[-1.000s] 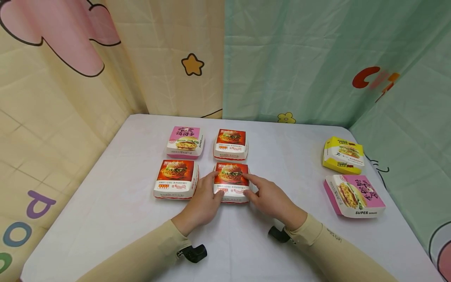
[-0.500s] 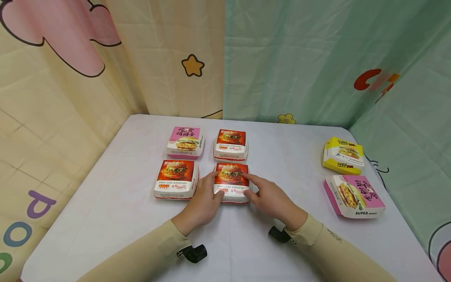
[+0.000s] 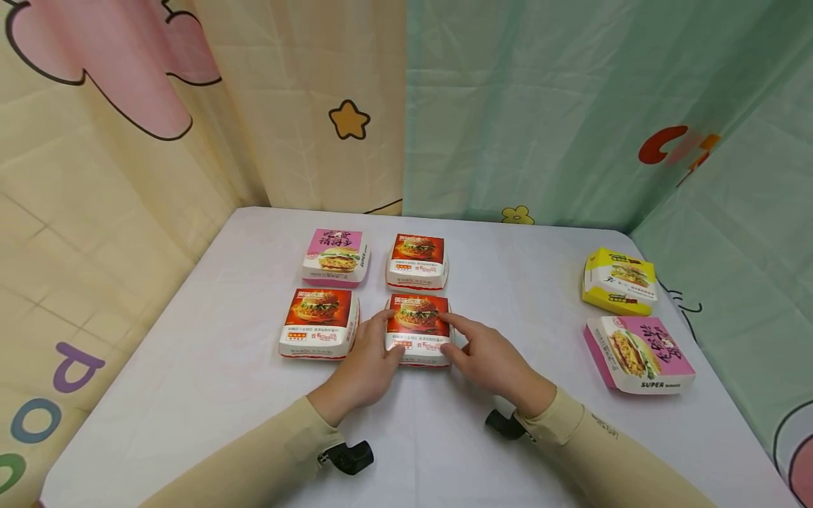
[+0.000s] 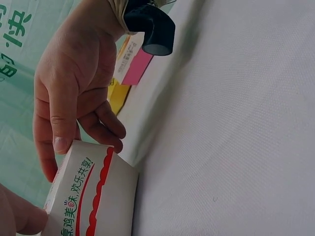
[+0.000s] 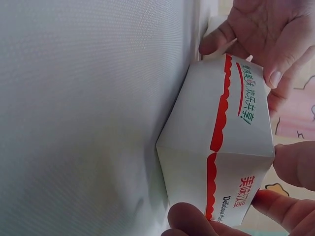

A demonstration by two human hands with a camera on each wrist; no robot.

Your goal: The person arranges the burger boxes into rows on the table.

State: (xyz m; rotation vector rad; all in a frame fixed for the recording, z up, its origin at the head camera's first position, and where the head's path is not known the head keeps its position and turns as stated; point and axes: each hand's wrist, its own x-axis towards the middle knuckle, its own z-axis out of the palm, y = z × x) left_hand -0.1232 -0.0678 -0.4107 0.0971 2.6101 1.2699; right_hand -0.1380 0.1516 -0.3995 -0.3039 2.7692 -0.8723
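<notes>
In the head view, a red-and-white burger box (image 3: 417, 326) lies flat on the white table between both hands. My left hand (image 3: 367, 365) holds its left side, thumb at the near left corner. My right hand (image 3: 494, 361) holds the right side, index finger at the top edge and thumb near the front corner. The left wrist view shows the box's white side (image 4: 91, 196) with a scalloped red band, and my right hand (image 4: 78, 83) against its far end. In the right wrist view, the box (image 5: 216, 132) sits between my left hand (image 5: 270, 39) and my right fingers (image 5: 189, 220).
Left of the held box stands another red-and-white burger box (image 3: 320, 321). Behind are a pink one (image 3: 335, 257) and a third red-and-white one (image 3: 416, 261). To the right lie a yellow box (image 3: 619, 281) and a pink box (image 3: 640, 354). Curtains (image 3: 533, 106) border the table (image 3: 209, 423).
</notes>
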